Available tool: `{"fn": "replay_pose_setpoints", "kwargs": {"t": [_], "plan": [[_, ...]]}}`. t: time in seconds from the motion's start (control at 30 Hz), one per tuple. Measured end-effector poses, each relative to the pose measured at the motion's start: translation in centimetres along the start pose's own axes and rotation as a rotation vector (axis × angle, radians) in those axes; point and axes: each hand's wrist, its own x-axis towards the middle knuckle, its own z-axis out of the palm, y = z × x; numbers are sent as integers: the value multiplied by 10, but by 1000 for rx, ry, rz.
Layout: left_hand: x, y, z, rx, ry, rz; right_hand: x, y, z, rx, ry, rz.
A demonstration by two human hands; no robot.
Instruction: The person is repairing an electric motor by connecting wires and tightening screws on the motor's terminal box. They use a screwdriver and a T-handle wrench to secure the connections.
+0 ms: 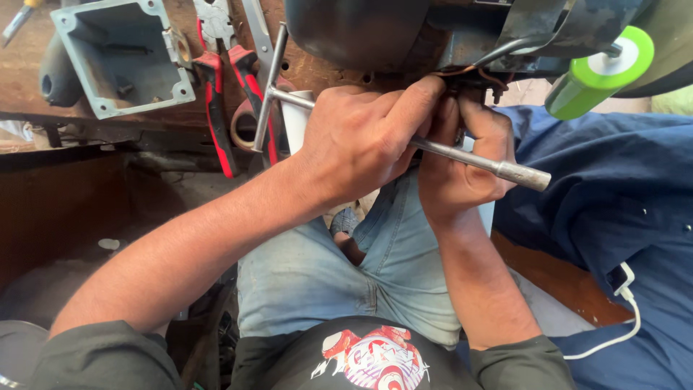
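I am closing my left hand (361, 137) and right hand (462, 162) around a metal wrench (462, 155) under the motor (433, 36). Left of the motor, red pliers (224, 94) and a grey box (123, 54) are lying on the worn brown worktop (22, 68).

We are looking at a repair workshop, rough and well used. A worn, stained wooden bench (29, 65) carries red-handled pliers (216, 87), a grey cast-metal housing (123, 54) lying open and a steel T-handle wrench (271, 87), while a dark, grimy machine body (375, 32) with bare copper wires (469, 70) at its underside sits above the lap. A green roll of tape (599, 72) lies just beside the machine.
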Motion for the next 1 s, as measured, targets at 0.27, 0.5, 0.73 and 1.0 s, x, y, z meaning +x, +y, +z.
{"fn": "replay_pose_setpoints", "kwargs": {"t": [0.27,0.5,0.73,1.0], "plan": [[1,-1,-5,-31,-39,28,-3,-31,4,865,198,903],[2,-1,-9,-33,-46,7,16,-44,-10,435,-9,765],[0,2,-17,-82,-13,-21,27,-52,-8,446,31,826],[-11,1,-21,-99,2,-28,38,-57,-9,703,55,973]]}}
